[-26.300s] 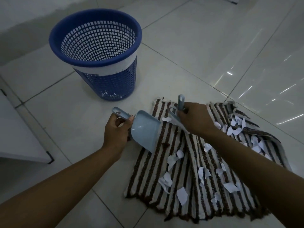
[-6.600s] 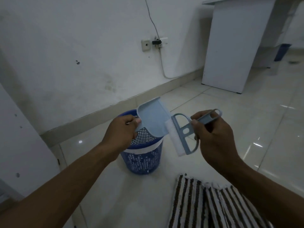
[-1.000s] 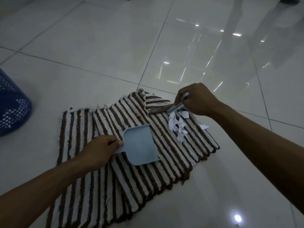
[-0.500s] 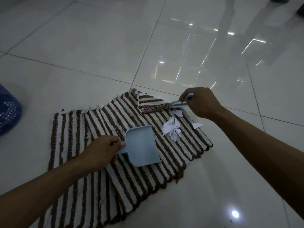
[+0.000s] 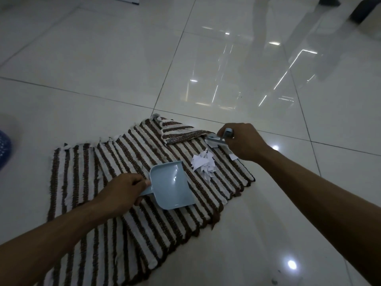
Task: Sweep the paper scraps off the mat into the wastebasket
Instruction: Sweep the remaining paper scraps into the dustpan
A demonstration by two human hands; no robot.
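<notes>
1. Your left hand (image 5: 123,188) has its fingers curled round the handle of the blue dustpan (image 5: 171,184), in the middle of the frame. The pan lies on the striped mat (image 5: 92,172).
2. Your right hand (image 5: 243,141), right of the middle, has its fingers wrapped round the small brush (image 5: 216,140).
3. A second ago the brush was pushing on the paper scraps (image 5: 203,163). Now it is pulled back to the mat's far edge, by the folded corner (image 5: 177,131).
4. The scraps sit in one little heap, just beside the pan's upper right corner, not in it. One loose scrap (image 5: 233,156) lies by your right hand.
5. I think you are set for a new stroke toward the pan.
6. The wastebasket (image 5: 3,145) only peeks in at the left edge, well apart from the heap.
</notes>
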